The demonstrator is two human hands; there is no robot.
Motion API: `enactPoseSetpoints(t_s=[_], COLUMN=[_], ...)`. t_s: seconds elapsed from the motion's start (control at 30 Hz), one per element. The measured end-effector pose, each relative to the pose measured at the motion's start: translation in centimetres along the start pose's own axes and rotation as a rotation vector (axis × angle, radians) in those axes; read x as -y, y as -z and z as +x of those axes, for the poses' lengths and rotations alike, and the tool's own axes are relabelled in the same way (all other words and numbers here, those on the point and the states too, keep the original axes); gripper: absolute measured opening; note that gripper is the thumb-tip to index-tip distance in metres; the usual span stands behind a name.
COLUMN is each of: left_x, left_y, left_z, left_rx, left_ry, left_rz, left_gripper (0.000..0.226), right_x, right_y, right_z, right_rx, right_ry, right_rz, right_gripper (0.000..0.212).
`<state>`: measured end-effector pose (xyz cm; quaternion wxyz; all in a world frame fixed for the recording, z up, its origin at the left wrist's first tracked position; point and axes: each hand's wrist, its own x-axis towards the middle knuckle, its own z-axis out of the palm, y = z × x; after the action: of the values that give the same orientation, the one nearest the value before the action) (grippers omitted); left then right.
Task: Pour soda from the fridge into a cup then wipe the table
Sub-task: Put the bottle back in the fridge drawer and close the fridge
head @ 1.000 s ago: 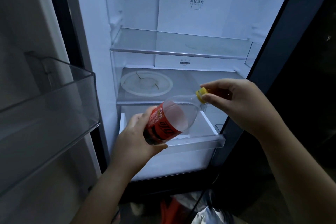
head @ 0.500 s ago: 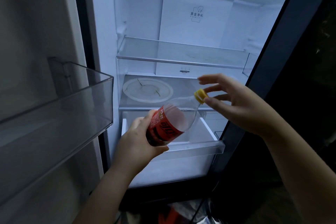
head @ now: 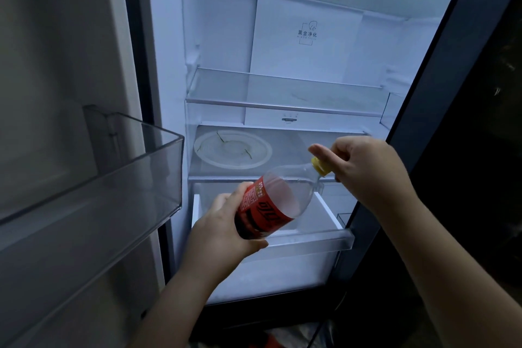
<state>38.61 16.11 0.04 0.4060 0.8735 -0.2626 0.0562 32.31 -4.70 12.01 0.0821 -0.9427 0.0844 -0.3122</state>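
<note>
A clear plastic soda bottle [head: 278, 200] with a red label lies tilted in front of the open fridge [head: 282, 93], neck pointing up and right. My left hand [head: 223, 232] grips its lower, labelled end. The yellow cap [head: 320, 169] sits on the neck, and my right hand [head: 364, 169] pinches it with thumb and curled fingers. The bottle looks mostly empty, with a little dark liquid near the base. No cup or table is in view.
A round clear plate [head: 233, 150] lies on the lower glass shelf. Below it a white drawer [head: 310, 237] stands pulled out. The open door's clear bin [head: 113, 178] juts out at left. A dark fridge edge [head: 423, 121] runs along the right.
My right hand had opened its fingers off the cap half a second ago and now pinches the cap again. The bottle stays tilted in my left hand; the view shifted slightly left.
</note>
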Motion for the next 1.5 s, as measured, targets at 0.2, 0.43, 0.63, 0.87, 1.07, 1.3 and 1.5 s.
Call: enactPoseSetpoints(t_s=[0.2,0.43,0.63,0.87,1.07,1.3,1.5], left_x=[-0.2,-0.6,-0.5,-0.1,0.2,-0.2,-0.3], left_y=[0.0,0.2,0.2,0.5,1.0,1.1,0.8], left_z=[0.3,1.1,1.4,1.7,1.9,1.8,1.5], left_rx=[0.016,0.051,0.059,0.084,0.138,0.134,0.102], left_ry=[0.004,0.011,0.016,0.03,0.019,0.023,0.003], left_rz=[-0.015,-0.031,-0.032,-0.113,-0.196,-0.167,-0.122], left_gripper=[0.098,0.097,0.094,0.094,0.096,0.091,0.096], right_x=[-1.4,-1.7,-1.0,-1.1,-2.7,-0.9,0.7], right_y=[1.4,1.4,-0.3,-1.0,-1.8,-1.8,-1.8], right_z=[0.1,0.3,0.4,0.1,2.1,3.3,3.1], right_rx=[0.32,0.315,0.193,0.021,-0.119,-0.143,-0.027], right_ry=[0.022,0.066,-0.063,0.293,0.685,0.557,0.133], right_rz=[0.563,0.606,0.326,0.136,0.062,0.022,-0.174], right_gripper=[0.035,0.017,0.018,0.041,0.032,0.026,0.04])
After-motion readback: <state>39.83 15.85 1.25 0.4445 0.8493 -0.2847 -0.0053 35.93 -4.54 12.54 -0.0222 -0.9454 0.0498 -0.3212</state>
